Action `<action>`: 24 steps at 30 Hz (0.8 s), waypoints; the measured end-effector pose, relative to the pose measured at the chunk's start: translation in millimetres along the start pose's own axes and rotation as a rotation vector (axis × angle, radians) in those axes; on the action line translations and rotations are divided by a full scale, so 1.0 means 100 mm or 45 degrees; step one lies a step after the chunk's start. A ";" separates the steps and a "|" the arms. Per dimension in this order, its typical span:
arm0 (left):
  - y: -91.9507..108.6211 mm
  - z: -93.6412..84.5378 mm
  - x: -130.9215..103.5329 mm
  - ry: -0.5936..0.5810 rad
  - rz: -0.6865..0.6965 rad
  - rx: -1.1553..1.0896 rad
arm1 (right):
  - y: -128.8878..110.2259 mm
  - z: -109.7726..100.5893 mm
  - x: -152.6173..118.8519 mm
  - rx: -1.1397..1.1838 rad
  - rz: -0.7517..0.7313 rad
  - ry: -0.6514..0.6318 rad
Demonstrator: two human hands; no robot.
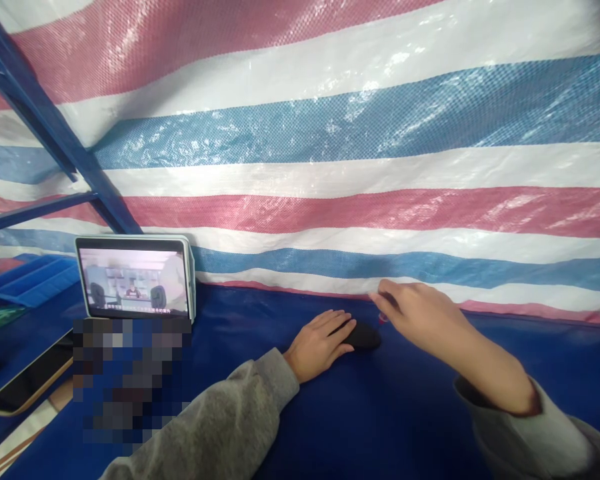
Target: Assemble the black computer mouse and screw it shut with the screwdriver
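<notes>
The left hand (320, 341) lies palm down on the bench (380, 413), its fingers spread loosely over the near end of a small dark object (364, 335); the fingers rest on it rather than clench, and whether they actually pinch it cannot be told. The right hand (417, 310) hovers just beyond and to the right of that object, fingers curled inward with the fingertips close together near a tiny red piece (383, 318) at the object's far side; whether the fingertips grip that piece or only touch it is not clear. The dark object sits on the blue bench cover toward the back edge, roughly at the middle of the bench's width, just in front of where the cover meets the striped tarp (330, 167). Both forearms wear grey sleeves (230, 427) that come in from the near edge. The tarp, banded in red, white and blue, hangs as a wall along the whole back edge. At the back left of the bench a tablet (134, 279) stands upright, leaning back, its screen lit with a video picture. Near the left edge a phone (27, 383) with a dark screen lies flat, and beyond it blue trays (30, 280) sit by the back left corner. A blue metal frame (40, 120) crosses diagonally in front of the tarp at the upper left.
</notes>
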State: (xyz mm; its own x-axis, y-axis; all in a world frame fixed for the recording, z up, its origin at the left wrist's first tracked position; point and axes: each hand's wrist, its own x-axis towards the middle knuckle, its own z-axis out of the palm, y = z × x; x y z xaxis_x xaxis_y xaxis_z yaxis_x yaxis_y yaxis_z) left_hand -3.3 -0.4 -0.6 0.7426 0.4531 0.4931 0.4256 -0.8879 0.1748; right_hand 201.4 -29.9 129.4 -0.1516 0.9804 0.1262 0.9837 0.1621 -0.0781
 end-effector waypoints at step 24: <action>-0.01 0.00 0.00 -0.053 -0.001 0.003 | -0.01 0.11 0.00 0.009 -0.152 0.097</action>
State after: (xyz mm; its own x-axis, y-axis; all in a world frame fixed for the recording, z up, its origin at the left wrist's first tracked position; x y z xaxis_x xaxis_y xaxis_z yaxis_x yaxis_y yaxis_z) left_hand -3.8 0.5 -0.6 0.7632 0.4567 0.4570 0.4272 -0.8874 0.1734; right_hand 199.3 -28.5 119.0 -0.2594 0.9428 0.2095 0.9583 0.2781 -0.0648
